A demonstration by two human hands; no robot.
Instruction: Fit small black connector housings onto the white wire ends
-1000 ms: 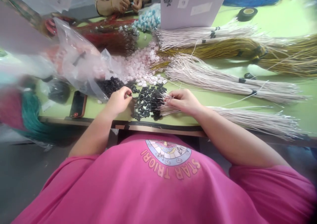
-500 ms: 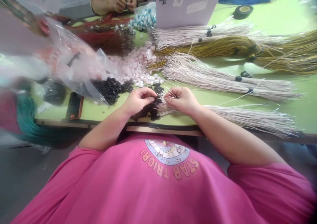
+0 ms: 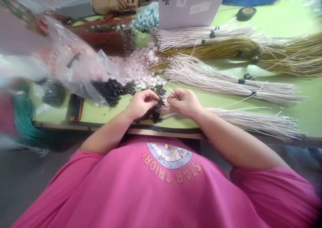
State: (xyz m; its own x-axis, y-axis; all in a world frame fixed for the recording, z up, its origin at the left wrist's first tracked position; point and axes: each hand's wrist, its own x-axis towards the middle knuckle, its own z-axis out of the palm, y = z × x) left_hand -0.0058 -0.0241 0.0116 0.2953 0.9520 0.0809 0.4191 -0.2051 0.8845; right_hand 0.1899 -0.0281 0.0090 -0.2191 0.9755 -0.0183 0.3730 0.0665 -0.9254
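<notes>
My left hand (image 3: 144, 103) is closed in a pinch over a small pile of black plastic connectors (image 3: 156, 115). Whatever lies between its fingertips blends with the dark pile behind and cannot be made out. Just to the right, my right hand (image 3: 184, 102) is closed with thumb and fingers pinching thin white wires (image 3: 171, 95), their ends pointing left. Beneath that hand lies a loose bundle of white wires (image 3: 254, 119), which runs off to the right along the table edge. The fingertips of both hands are close together but apart.
Beyond my hands lie white connectors (image 3: 137, 66), more black connectors (image 3: 112, 90), tied white wires (image 3: 213, 77) and yellow wires (image 3: 226, 48). A clear plastic bag (image 3: 83, 70) and a phone (image 3: 74, 107) are at left. Black tape (image 3: 246, 13) sits far right. Opposite, a person's hands (image 3: 125, 2) work.
My hands stay almost in place, with the left fingertips shifting only slightly. The view has moved a little. Across the table, the other person's hands have shifted slightly.
</notes>
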